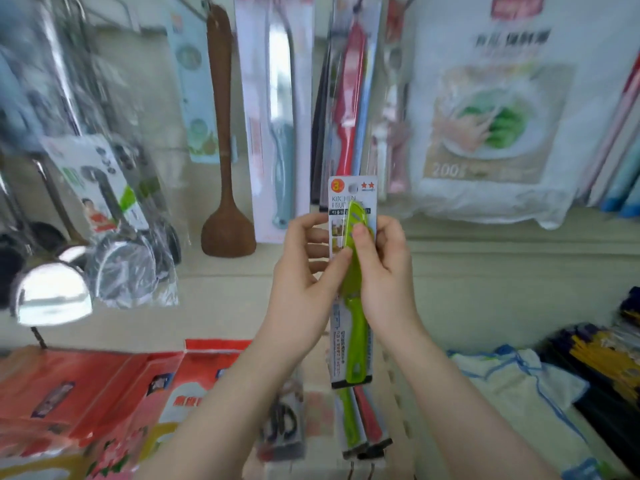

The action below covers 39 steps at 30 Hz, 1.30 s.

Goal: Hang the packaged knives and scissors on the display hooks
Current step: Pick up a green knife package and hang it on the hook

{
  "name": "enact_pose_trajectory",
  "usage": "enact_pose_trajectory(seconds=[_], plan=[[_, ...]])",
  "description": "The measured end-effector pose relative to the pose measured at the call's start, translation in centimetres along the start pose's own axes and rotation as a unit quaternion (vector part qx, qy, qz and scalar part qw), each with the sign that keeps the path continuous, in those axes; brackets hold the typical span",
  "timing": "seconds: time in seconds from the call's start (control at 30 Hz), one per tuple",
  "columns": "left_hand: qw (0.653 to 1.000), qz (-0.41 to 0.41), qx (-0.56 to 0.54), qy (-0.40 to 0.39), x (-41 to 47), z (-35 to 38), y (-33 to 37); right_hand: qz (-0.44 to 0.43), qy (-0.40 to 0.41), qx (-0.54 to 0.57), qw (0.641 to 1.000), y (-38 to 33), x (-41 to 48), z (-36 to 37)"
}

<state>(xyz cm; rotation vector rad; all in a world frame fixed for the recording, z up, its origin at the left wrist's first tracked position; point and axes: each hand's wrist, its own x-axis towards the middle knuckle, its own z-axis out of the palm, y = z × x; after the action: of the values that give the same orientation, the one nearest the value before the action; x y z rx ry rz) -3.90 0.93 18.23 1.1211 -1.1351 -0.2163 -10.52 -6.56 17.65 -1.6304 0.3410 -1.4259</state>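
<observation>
I hold a packaged green fruit knife point(354, 317) upright in front of me, its white card topped by a round hang hole. My left hand point(304, 271) grips the card's left edge. My right hand point(381, 271) grips the right side, thumb pressed on the green blade cover. Above it hang a packaged red knife point(349, 109) and a packaged blue-handled knife point(280, 116) on the display wall. Below my wrists lie more packaged knives point(360, 424) and packaged scissors point(282, 424) on the shelf.
A brown wooden spatula point(225, 161) hangs left of the blue-handled knife. Steel ladles in plastic point(121, 237) hang at far left. A bag of food gloves point(491, 112) hangs at right. Red packets point(86, 393) lie at lower left, folded cloths point(519, 382) at lower right.
</observation>
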Motion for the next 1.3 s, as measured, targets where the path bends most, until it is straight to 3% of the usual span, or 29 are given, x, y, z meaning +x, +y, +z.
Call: enact_pose_trajectory(seconds=[0.43,0.8,1.3], plan=[[0.999,0.055,0.001,0.001,6.8,-0.7,8.4,-0.076,0.013,-0.030,0.997,-7.8,7.5,1.7],[0.994,0.068,0.079,-0.024,10.6,-0.4,12.6,-0.095,0.047,-0.083,0.991,-11.2,12.4,1.8],[0.993,0.033,0.105,-0.040,11.9,-0.1,13.0,-0.007,0.035,-0.112,0.993,-10.4,14.4,2.6]])
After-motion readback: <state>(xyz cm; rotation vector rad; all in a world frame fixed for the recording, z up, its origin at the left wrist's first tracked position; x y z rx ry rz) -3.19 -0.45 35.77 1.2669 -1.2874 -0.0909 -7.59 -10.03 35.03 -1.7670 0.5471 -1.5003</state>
